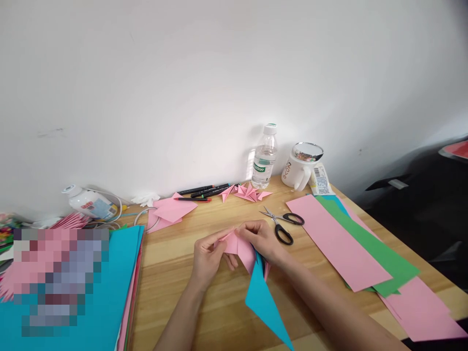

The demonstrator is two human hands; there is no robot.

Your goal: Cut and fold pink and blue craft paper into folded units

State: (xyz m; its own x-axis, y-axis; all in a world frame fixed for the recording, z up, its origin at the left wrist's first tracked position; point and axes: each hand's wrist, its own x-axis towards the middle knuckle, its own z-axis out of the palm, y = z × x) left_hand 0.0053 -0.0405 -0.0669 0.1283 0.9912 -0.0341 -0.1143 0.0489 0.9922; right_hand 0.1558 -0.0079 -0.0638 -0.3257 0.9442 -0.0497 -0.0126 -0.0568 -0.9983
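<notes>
Pink folded paper [245, 254] is held up over the wooden table between my two hands, a crease showing near its upper edge. My left hand [206, 258] pinches its left side between thumb and fingers. On the right part of the same sheet, my right hand [263, 240] is closed, its fingertips close to those of the left. A pointed blue folded paper [266, 304] hangs down from beneath my right palm; how it is held there is hidden. Black-handled scissors [282, 224] lie on the table just right of my right hand, blades partly apart.
A water bottle [263, 161] and white mug [297, 170] stand by the wall, near pink folded pieces [248, 193] and black pens [201, 191]. Pink strips [336, 241] overlap green paper [373, 239] at right. Blue sheets [117, 273] and a tipped white bottle [89, 201] lie left.
</notes>
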